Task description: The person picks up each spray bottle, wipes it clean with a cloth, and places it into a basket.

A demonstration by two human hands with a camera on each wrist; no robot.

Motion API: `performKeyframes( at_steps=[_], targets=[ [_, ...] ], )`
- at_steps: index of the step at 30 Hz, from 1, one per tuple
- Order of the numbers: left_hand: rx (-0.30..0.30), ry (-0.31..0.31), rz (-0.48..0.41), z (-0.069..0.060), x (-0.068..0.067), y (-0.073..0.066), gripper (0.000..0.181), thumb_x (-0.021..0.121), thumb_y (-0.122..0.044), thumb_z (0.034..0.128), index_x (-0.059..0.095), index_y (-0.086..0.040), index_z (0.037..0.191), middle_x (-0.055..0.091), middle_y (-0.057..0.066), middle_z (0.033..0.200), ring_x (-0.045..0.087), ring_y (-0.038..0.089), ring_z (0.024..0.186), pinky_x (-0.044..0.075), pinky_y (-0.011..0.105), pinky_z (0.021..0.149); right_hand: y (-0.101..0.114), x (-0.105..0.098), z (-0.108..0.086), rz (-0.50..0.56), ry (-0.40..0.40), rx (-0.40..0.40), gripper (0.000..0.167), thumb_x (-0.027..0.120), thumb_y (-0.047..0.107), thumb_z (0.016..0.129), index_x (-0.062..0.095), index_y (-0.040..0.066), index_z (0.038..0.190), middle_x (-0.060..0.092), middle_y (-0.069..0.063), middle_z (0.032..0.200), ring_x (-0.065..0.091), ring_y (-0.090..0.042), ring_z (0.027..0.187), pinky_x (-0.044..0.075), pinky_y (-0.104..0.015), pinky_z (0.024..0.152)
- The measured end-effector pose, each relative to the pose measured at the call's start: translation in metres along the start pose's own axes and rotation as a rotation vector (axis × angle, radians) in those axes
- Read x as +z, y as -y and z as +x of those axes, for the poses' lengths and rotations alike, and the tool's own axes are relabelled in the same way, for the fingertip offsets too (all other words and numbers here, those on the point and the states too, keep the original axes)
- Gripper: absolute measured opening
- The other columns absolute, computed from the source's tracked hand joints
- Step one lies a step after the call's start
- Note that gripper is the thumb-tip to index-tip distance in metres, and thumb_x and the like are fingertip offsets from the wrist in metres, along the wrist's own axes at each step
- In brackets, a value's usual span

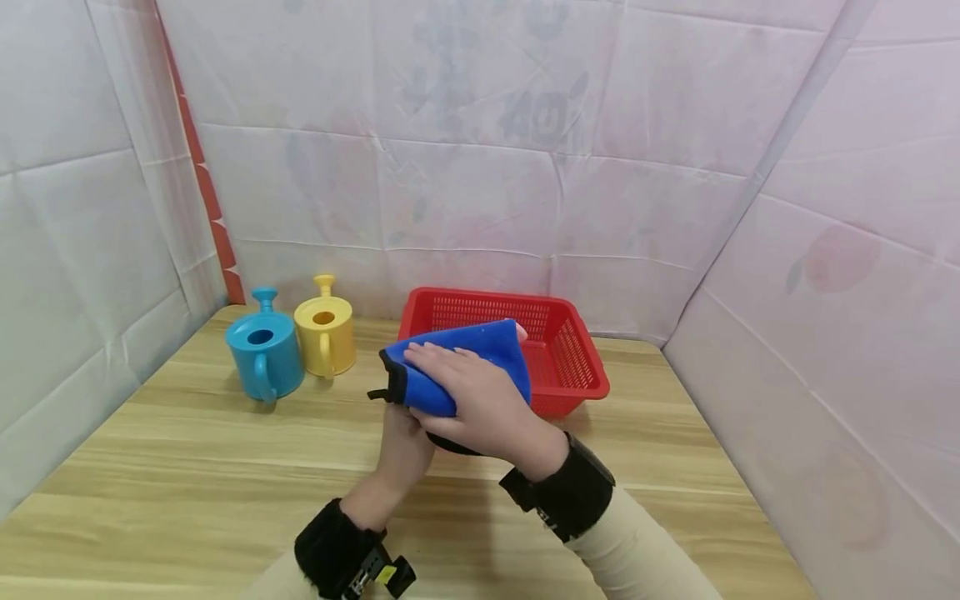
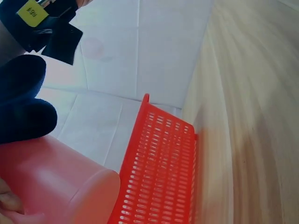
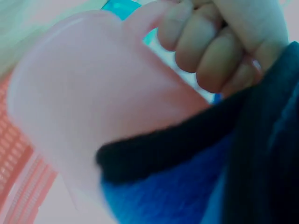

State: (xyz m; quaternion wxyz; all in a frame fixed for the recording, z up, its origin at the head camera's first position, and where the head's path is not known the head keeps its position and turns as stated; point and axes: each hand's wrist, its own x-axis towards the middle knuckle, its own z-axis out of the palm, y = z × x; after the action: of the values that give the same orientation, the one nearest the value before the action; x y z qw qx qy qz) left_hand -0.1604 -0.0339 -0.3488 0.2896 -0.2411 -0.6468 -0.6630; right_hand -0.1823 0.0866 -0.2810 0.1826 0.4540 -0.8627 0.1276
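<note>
A pink watering can is tilted in the air in front of the red basket, mostly covered by a cloth in the head view. My left hand grips its handle, its fingers curled tightly in the right wrist view. Over the can's side lies a blue cloth with black edging. My right hand holds that cloth against the can, fingers across the top and thumb lower down. The can's spout is hard to make out; only a small pink bit shows past the cloth.
Behind the hands stands a red perforated basket on the wooden table. To the left are a blue watering can and a yellow watering can, side by side. White sheeting encloses the back and sides.
</note>
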Motion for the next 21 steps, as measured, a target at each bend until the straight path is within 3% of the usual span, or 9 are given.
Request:
performKeyframes(
  at_steps=[4,7,10,15,18,21],
  targets=[
    [-0.01,-0.002,0.052,0.002,-0.001,-0.001,0.024,0.051,0.016,0.083,0.049,0.003,0.063,0.045,-0.003,0.054,0.042,0.002,0.05,0.038,0.023,0.046,-0.007,0.0,0.001,0.03,-0.006,0.036,0.064,0.066,0.038,0.083,0.045,0.011,0.137,0.049,-0.004,0.136,0.041,-0.021,0.129,0.033,-0.042,0.103],
    [-0.01,-0.002,0.119,0.002,-0.002,-0.001,0.036,0.051,0.017,0.0809,0.041,-0.003,0.053,0.038,-0.007,0.05,0.034,-0.001,0.045,0.032,0.02,0.042,-0.014,0.0,0.004,0.072,0.028,0.095,0.065,0.064,0.042,0.084,0.045,0.011,0.138,0.047,-0.004,0.138,0.036,-0.021,0.132,0.028,-0.045,0.105],
    [0.002,-0.017,0.151,0.0,-0.001,-0.001,0.042,0.049,0.02,0.0769,0.029,-0.006,0.052,0.028,-0.01,0.052,0.026,-0.002,0.045,0.024,0.017,0.042,-0.022,0.0,0.005,0.117,0.07,0.161,0.067,0.06,0.047,0.085,0.042,0.013,0.14,0.041,-0.003,0.143,0.027,-0.021,0.136,0.021,-0.051,0.107],
    [0.019,-0.035,0.189,-0.004,0.0,0.0,0.04,0.05,0.021,0.0728,0.029,-0.007,0.052,0.026,-0.009,0.054,0.023,-0.002,0.047,0.019,0.016,0.044,-0.035,-0.003,0.004,0.179,0.121,0.259,0.074,0.055,0.055,0.085,0.035,0.016,0.144,0.029,-0.003,0.149,0.016,-0.028,0.14,0.014,-0.059,0.106],
    [0.025,-0.024,0.182,-0.005,-0.001,-0.001,0.04,0.054,0.017,0.076,0.033,-0.007,0.052,0.029,-0.007,0.053,0.027,-0.001,0.047,0.022,0.016,0.042,-0.044,-0.003,0.004,0.295,0.108,0.294,0.071,0.055,0.053,0.086,0.036,0.015,0.143,0.038,-0.004,0.144,0.031,-0.026,0.133,0.027,-0.052,0.104],
    [0.03,-0.022,0.186,-0.006,-0.002,-0.004,0.039,0.058,0.012,0.0796,0.036,-0.008,0.054,0.031,-0.006,0.052,0.03,0.001,0.046,0.025,0.018,0.041,-0.054,0.0,0.003,0.451,0.076,0.358,0.062,0.054,0.05,0.088,0.039,0.017,0.139,0.051,-0.003,0.126,0.049,-0.022,0.111,0.044,-0.043,0.088]
  ],
)
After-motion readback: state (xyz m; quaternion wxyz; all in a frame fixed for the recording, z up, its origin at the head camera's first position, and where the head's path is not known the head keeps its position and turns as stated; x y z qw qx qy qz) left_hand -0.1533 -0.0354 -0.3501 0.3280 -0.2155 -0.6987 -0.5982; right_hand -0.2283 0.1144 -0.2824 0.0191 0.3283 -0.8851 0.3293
